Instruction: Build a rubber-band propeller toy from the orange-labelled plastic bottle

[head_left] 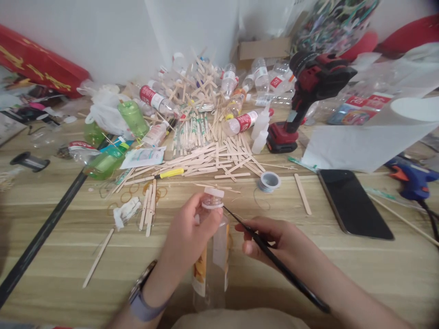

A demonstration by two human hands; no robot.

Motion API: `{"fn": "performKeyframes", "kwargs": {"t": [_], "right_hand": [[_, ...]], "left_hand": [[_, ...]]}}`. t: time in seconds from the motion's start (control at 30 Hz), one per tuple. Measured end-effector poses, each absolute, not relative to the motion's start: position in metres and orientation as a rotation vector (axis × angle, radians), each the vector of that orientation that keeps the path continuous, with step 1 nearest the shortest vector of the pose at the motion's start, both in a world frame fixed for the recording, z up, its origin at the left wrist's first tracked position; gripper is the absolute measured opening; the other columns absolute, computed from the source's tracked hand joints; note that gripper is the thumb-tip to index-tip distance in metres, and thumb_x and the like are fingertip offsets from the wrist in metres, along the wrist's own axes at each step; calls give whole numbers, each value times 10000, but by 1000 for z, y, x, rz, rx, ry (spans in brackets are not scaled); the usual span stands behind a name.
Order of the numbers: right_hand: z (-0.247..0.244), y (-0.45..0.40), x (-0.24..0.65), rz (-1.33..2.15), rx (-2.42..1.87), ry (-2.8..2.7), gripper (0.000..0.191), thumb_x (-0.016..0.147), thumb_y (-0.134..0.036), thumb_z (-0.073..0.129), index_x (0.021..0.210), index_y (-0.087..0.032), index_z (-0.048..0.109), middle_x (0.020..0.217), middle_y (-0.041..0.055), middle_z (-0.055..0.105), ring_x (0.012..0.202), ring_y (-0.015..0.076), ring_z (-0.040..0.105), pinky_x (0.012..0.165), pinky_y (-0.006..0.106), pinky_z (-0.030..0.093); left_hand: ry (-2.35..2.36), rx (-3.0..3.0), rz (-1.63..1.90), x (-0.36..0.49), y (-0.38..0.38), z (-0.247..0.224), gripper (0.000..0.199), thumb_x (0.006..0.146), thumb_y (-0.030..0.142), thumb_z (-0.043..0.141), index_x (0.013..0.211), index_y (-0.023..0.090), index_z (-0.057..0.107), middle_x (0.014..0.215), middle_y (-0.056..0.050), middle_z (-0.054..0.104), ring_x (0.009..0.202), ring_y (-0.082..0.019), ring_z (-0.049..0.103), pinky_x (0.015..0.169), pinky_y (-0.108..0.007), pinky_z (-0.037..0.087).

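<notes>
A clear plastic bottle (pixel 219 256) with an orange and white label stands near the table's front edge, a whitish cap (pixel 214 192) at its top. My left hand (pixel 192 228) is closed round the bottle's neck, thumb in front. In my right hand (pixel 270 242) is a slim black tool (pixel 284 268), held between thumb and fingers. Its thin tip points up and left and is at the right side of the neck, just under the cap. Whether the tip touches the plastic cannot be made out.
Wooden sticks (pixel 206 160) are heaped beyond my hands, with plastic bottles behind. A red and black drill (pixel 302 100) stands at the back right. A phone (pixel 355 203) and a blue glue gun (pixel 411 177) lie right; a black strip (pixel 44 235) crosses the left.
</notes>
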State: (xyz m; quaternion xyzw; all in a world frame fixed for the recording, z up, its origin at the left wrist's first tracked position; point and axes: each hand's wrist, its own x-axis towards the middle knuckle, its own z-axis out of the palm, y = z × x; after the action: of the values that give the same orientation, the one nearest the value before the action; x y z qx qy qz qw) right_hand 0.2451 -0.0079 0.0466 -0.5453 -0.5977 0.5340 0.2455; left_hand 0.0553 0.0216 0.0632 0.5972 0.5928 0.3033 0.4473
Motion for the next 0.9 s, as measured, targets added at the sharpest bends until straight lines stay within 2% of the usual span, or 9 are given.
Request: {"fn": "performKeyframes", "kwargs": {"t": [0.13,0.27,0.4,0.53,0.63,0.8,0.9], "right_hand": [[54,2,258,1536,-1468,-1743,393,770,-575,634,799,-199,747,637,-4,595,557,136,476,518,247,356],[58,12,267,1600,-1415,-1849,354,783,-532,639,804,-199,754,595,-15,532,529,116,407,465,226,302],[60,23,275,1565,-1413,-1945,309,766,-509,669,793,-215,761,587,-14,542,552,131,445,450,216,310],[65,32,278,1569,-1431,-2044,345,747,-546,665,725,-214,756,530,-24,525,500,125,425,437,232,281],[69,36,275,1494,-1490,-2111,328,746,-540,666,746,-224,755,541,-19,568,501,133,445,447,243,288],[69,24,260,1356,-1461,-2073,315,804,-506,607,741,-216,711,645,16,646,585,166,542,517,264,359],[63,12,250,1360,-1478,-1967,317,832,-500,585,790,-202,683,702,25,640,618,166,551,537,264,376]], "left_hand": [[1475,1518,684,54,22,64,239,852,375,588,1024,220,648,925,-5,737,836,-197,661,699,-260,477],[1445,1527,653,54,24,63,199,854,362,585,968,215,657,858,3,726,773,-188,651,664,-255,461],[1405,1521,617,53,27,61,185,857,337,577,970,217,662,860,6,723,779,-187,648,658,-250,457],[1418,1550,535,52,31,62,221,854,355,580,997,208,662,882,-9,725,796,-197,646,679,-264,458],[1429,1556,515,51,32,61,246,862,366,567,1019,198,655,921,-28,725,835,-214,649,706,-284,460],[1325,1294,751,49,33,56,235,858,348,565,1006,184,645,922,-37,727,863,-207,663,781,-298,482],[1204,1040,834,48,32,52,224,833,356,576,931,180,673,837,-27,734,776,-193,671,721,-288,503]]}}
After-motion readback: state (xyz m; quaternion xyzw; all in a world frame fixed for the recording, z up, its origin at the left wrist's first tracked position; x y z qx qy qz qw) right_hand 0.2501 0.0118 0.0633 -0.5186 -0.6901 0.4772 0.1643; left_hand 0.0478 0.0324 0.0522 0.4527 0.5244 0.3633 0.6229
